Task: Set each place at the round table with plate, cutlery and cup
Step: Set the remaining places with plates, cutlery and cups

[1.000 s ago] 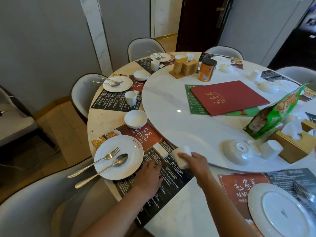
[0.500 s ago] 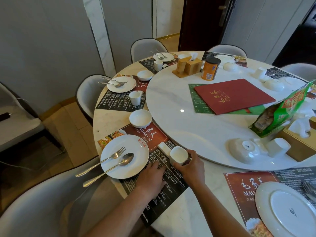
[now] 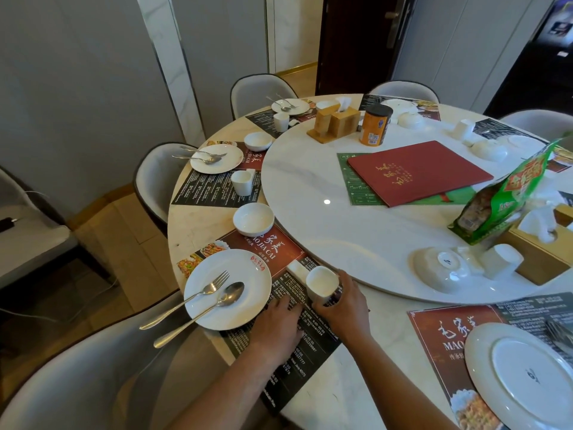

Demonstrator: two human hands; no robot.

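Observation:
My right hand (image 3: 342,302) grips a small white cup (image 3: 321,281), upright on the dark placemat (image 3: 297,346) of the nearest place. My left hand (image 3: 279,324) lies flat on that placemat, beside the cup. A white plate (image 3: 248,274) with a fork (image 3: 189,297) and a spoon (image 3: 214,305) across it sits to the left. Behind it stands a white bowl (image 3: 253,219). A small white rest (image 3: 296,268) lies just left of the cup.
Two further places at the far left carry a plate, cutlery, cup and bowl. The white turntable (image 3: 341,231) holds a red menu (image 3: 415,172), an upturned bowl (image 3: 440,271), an upturned cup (image 3: 502,262), a green snack bag and tissue boxes. An upturned plate (image 3: 521,373) sits at right.
My right hand turned the cup upright and brought it down onto the placemat beside the white rest. My left hand stayed flat on the placemat.

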